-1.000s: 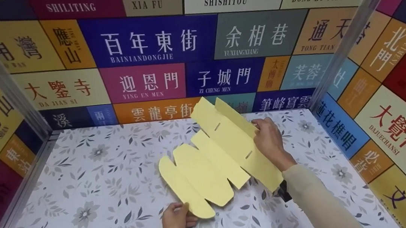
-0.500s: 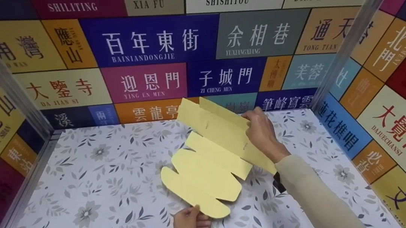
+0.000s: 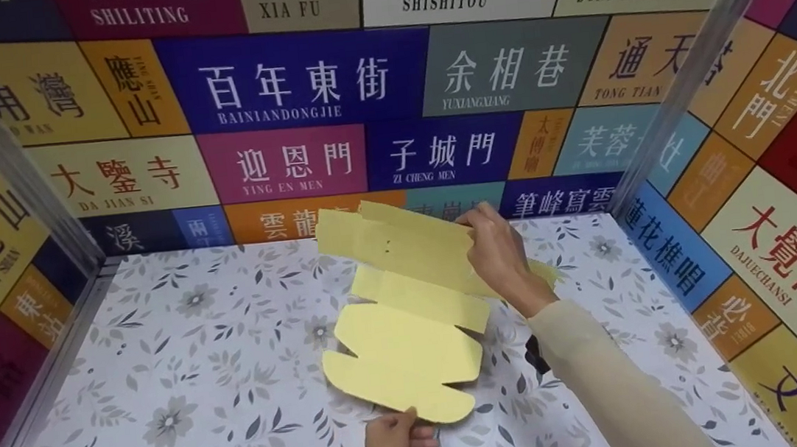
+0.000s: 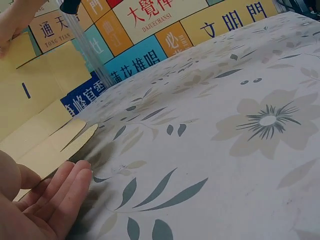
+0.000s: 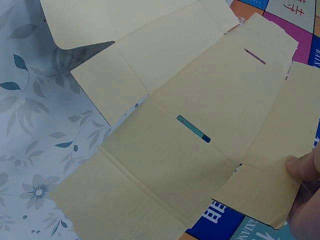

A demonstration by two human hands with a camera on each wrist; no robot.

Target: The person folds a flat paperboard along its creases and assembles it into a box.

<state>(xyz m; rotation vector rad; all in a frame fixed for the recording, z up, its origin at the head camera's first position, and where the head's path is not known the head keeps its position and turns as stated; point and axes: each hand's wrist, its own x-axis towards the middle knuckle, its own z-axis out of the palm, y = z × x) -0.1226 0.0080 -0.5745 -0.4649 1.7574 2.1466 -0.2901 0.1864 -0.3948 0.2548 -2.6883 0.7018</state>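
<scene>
The left hand point(image 3: 395, 442) is pinching the yellow card sheet point(image 3: 412, 351) at six o'clock, the right hand point(image 3: 499, 253) at one — it's leaning over the bench point(image 3: 201, 385), probably handling light, bendy — edges suiting best.

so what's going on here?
A person is holding an unfolded pale-yellow card sheet with flaps and slots over a white, floral-patterned tabletop. The left hand pinches its near, rounded edge between thumb and fingers; the right hand grips a flap at the far end. That far end is raised, in front of a wall of multicoloured lettered panels. The sheet is creased and partly bent at the far flap, not closed into a box.
</scene>
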